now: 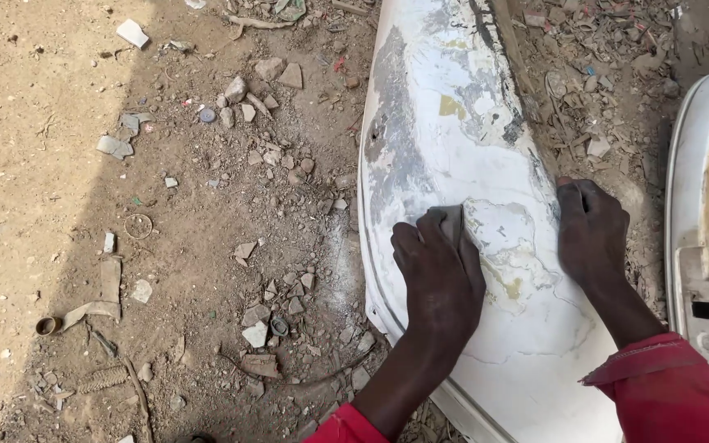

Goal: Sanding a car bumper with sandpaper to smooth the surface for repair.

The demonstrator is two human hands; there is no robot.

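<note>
A long white car body panel (453, 90) lies on the dirt, its paint worn away in grey, yellow and bare patches. My left hand (441, 275) presses a small grey piece of sandpaper (450, 220) flat against the panel's left side, fingers curled over it. Gripping the panel's right edge is my right hand (591, 234), fingers wrapped over the rim with nothing else held. Both arms wear red sleeves.
Another white car part (703, 213) with slots stands at the right edge. The dirt ground (43, 205) to the left is strewn with stones, scraps and small metal rings. Rubble and debris (592, 57) lie behind the panel at top right.
</note>
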